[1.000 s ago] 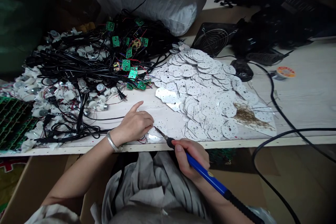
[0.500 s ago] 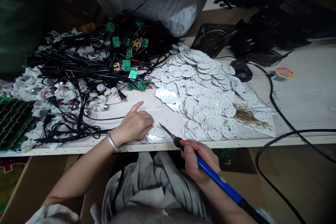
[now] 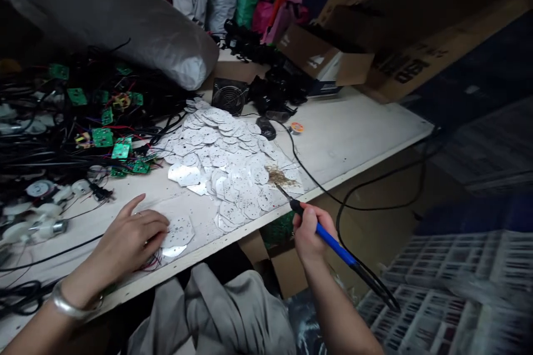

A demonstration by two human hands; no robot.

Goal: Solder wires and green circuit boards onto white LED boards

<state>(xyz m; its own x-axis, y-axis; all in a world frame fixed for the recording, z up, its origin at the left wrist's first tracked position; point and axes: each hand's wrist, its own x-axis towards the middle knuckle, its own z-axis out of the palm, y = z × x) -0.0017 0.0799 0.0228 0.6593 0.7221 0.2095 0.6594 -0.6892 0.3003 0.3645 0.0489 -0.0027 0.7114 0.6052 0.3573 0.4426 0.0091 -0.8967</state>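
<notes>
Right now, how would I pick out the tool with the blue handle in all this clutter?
Start at the long white workbench, with its heap of perforated white discs. At the heap's near edge, the right hand grips a soldering iron, its thin metal tip pointing towards a patch of brown debris. Its bright blue handle sets it apart from its neighbours.

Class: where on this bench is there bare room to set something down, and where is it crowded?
Bare board lies right of the black cable on the white bench, and in a strip between the left hand and the metal discs. The discs and the wire tangle are crowded.
</notes>
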